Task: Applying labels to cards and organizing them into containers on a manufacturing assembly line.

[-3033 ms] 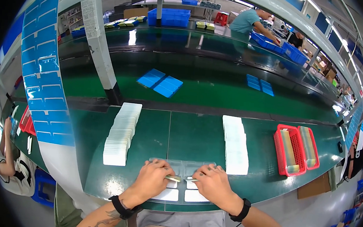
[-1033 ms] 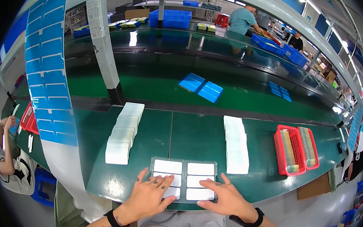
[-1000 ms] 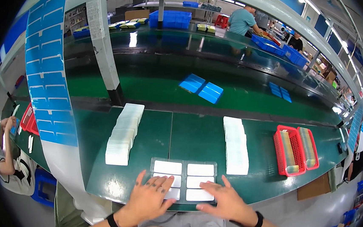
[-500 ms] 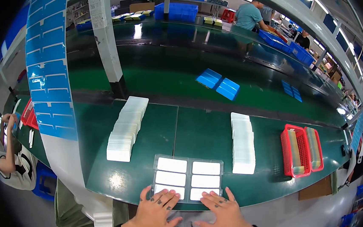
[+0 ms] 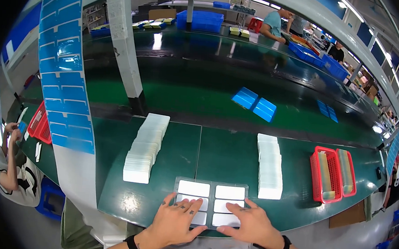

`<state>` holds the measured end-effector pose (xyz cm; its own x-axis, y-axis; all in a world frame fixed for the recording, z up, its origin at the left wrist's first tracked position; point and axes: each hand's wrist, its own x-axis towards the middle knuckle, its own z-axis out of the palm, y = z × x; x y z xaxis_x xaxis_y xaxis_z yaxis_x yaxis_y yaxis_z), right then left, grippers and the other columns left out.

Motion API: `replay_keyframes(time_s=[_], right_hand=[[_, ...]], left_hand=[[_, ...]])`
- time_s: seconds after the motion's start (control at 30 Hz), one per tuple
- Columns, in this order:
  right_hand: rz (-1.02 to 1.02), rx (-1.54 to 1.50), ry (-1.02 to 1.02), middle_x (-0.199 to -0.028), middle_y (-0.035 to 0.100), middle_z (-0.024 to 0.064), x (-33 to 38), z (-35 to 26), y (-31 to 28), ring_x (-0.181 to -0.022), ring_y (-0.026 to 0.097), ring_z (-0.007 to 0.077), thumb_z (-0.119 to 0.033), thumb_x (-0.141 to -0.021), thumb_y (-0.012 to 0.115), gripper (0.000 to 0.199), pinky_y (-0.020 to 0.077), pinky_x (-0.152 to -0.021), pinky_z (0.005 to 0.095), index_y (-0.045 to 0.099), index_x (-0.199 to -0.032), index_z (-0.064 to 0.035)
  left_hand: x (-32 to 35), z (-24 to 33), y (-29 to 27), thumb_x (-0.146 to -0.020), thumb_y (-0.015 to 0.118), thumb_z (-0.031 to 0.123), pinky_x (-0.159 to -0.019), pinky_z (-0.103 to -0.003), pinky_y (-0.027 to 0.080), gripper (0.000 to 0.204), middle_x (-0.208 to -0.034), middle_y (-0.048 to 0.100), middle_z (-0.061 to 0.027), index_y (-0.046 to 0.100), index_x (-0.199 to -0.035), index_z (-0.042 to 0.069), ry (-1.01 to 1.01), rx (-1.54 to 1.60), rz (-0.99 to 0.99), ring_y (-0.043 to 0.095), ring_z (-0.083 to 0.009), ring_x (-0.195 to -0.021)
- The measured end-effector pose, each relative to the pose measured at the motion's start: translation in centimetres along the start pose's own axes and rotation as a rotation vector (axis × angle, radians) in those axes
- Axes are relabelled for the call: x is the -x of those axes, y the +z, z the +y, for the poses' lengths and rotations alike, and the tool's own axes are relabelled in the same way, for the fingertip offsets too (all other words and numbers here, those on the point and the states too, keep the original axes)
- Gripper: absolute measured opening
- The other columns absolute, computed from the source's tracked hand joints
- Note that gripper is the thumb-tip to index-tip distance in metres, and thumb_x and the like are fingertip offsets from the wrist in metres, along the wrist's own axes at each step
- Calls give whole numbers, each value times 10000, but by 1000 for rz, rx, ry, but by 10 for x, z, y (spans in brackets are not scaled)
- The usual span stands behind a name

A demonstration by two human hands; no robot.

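On the green table [image 5: 225,150], both open hands, left hand [image 5: 177,221] and right hand [image 5: 247,223], press flat on a clear tray [image 5: 210,201] of white cards [image 5: 193,188].

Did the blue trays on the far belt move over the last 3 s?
Yes. The blue trays moved right along the conveyor belt: earlier near the white pillar, now well right of it.

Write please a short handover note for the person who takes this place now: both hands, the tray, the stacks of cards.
Left hand: flat, fingers spread, on the near left of the clear tray.
Right hand: flat on its near right.
Tray: at the table's near edge, six white cards in two columns, all pockets filled.
Left stack and right stack of white cards flank it.
Red baskets at far right.
Left: tray not yet moved away.
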<state>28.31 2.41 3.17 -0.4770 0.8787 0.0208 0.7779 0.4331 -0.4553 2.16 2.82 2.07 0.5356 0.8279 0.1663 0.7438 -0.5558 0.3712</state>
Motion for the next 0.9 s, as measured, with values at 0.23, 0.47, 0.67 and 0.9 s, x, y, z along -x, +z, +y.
replay_keyframes(time_s=[0.23,0.47,0.67,0.9], right_hand=[[238,232,-95,-1153,709,215,-17,-13,24,-1068,694,377,-628,-784,738,808,438,-1042,585,643,-1204,56],[1,-346,126,-1160,749,150,-13,32,-2,-1164,674,298,-263,-763,781,602,365,-1152,542,642,-1258,51],[303,-871,341,-1103,724,111,81,-18,-27,-1003,644,156,-149,-960,674,381,491,-899,298,624,-1277,57],[86,-939,290,-1034,732,75,48,-62,0,-935,654,120,-64,-930,710,301,519,-793,259,660,-1211,34]], left_hand=[[-5,-16,14,-936,587,546,-1091,-543,352,745,-1245,670,-179,486,-1473,40,1,-224,127,642,-303,-1152],[-7,-27,-1,-926,606,539,-1096,-542,388,718,-1277,650,-219,524,-1438,42,-22,85,0,630,-336,-1180],[55,-164,-109,-757,806,178,-1034,-485,429,585,-1167,629,-188,611,-1288,29,-407,16,1018,567,-391,-1167],[181,-341,-168,-814,794,121,-868,-364,527,363,-1047,736,-140,702,-1135,-20,-858,475,753,683,-209,-980]])
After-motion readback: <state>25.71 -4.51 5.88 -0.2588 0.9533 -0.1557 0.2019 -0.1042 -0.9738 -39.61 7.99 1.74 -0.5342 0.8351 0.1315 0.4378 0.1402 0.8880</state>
